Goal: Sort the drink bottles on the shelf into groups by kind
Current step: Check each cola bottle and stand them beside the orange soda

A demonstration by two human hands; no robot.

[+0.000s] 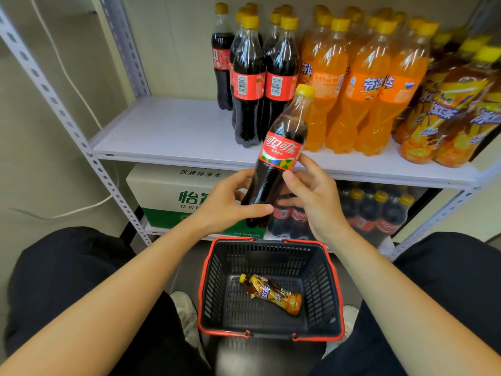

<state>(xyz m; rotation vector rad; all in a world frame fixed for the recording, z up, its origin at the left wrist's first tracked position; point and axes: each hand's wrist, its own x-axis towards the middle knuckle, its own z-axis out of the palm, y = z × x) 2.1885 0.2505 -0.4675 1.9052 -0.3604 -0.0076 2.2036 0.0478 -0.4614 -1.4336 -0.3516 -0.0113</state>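
A cola bottle (282,147) with a red label and yellow cap is held tilted in front of the white shelf (173,131). My left hand (227,204) grips its lower body and my right hand (311,196) holds its middle from the right. On the shelf stand several cola bottles (249,77) at the left, orange soda bottles (360,85) in the middle and iced tea bottles (455,109) at the right. One iced tea bottle (273,293) lies in the dark basket (217,280) on the floor between my knees.
Left of the cola group the shelf board is bare. On the lower shelf sit a white and green water carton (168,196) and a shrink-wrapped pack of cola bottles (374,210). Grey perforated uprights (67,118) frame the shelf. A white cable (81,207) hangs at the left wall.
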